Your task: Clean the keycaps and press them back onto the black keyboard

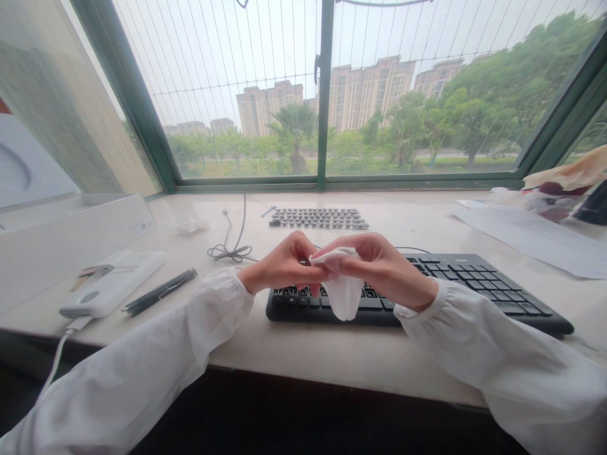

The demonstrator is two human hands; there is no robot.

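Observation:
My left hand and my right hand meet above the left part of a black keyboard that lies on a pale windowsill counter. Both hands pinch a small white wipe; its upper edge is bunched between the fingertips and the rest hangs down over the keys. White sleeves cover both forearms. Behind the hands, a set of loose dark keycaps lies in rows on the counter.
A white power bank with a cable and two black pens lie at the left. A coiled thin cable sits behind them. A white box stands far left. Papers and bags are at the right. A window is behind.

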